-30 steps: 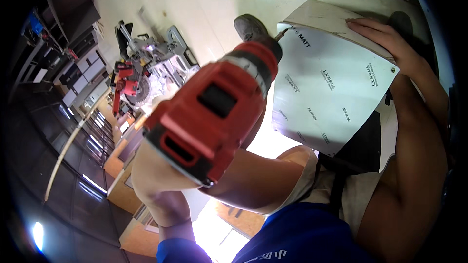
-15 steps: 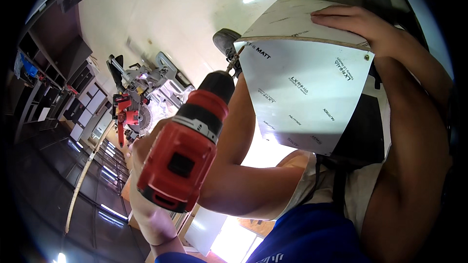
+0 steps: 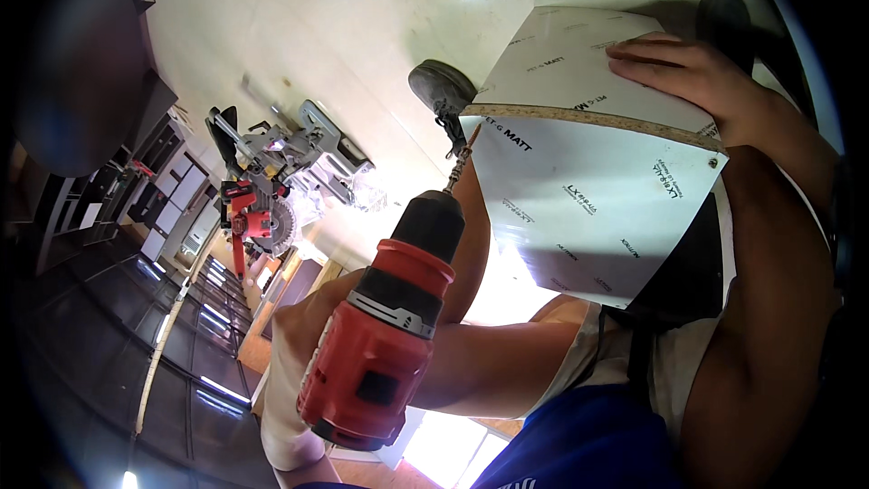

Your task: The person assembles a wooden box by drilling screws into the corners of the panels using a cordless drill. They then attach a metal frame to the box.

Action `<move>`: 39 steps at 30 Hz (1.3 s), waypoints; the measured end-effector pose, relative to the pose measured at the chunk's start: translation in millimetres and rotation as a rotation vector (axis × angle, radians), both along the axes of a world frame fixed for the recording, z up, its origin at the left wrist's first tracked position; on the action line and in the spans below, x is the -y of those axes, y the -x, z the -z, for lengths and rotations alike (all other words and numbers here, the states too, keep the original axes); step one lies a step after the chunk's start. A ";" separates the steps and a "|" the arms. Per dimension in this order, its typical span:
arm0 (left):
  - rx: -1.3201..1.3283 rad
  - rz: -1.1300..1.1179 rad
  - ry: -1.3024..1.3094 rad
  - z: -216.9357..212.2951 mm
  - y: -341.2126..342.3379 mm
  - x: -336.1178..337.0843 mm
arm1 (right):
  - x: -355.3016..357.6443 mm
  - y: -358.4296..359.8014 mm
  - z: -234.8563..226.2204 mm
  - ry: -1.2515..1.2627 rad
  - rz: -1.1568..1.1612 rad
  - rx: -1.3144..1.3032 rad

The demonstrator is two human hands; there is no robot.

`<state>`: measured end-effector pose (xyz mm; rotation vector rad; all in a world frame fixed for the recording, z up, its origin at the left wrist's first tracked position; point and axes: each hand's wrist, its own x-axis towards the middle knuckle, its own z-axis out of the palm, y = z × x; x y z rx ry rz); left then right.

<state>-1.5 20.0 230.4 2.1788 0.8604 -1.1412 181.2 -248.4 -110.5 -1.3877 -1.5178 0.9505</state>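
My left hand is wrapped round a red and black cordless drill, mostly hidden behind its body. A long thin bit points up from the chuck. Its tip overlaps the upper left corner of a white film-covered board; I cannot tell whether it touches. A second white board meets the first at an angle, with a raw chipboard edge along the join. My right hand lies on that second board, fingers stretched out. A small screw head or hole shows in the first board's right corner.
My left shoe stands just beyond the boards' left corner, my right shoe behind them at the right. A mitre saw with a round blade stands on the floor at the left. Dark shelving stands farther left.
The whole view has shifted, so boards and saw sit lower and farther right. The drill body has swung slightly, while its tip stays by the same board corner. My right hand still rests on the board.
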 end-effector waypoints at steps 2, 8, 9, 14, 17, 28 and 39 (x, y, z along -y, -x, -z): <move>-0.006 0.054 0.024 1.0 -6.6 -0.9 | 3.8 -2.2 -0.4 0.003 0.002 0.011; -0.002 0.085 0.018 3.5 -4.2 -0.4 | -0.5 -5.7 -4.2 0.032 -0.027 0.018; -0.018 0.053 0.035 2.7 -6.1 -1.5 | -3.4 -4.5 -3.0 0.012 -0.028 0.012; 0.009 0.042 0.051 10.7 -15.3 2.5 | 3.8 -7.5 -4.1 0.018 -0.049 -0.029; -0.003 0.016 -0.002 0.5 -12.1 3.8 | -0.1 -6.1 -6.3 0.038 -0.059 0.027; -0.068 0.091 -0.039 3.3 -23.8 5.4 | 1.5 -2.3 -4.8 -0.006 0.000 -0.003; -0.026 -0.184 0.141 7.7 -30.6 8.6 | 4.8 -8.6 -8.7 0.031 -0.042 0.031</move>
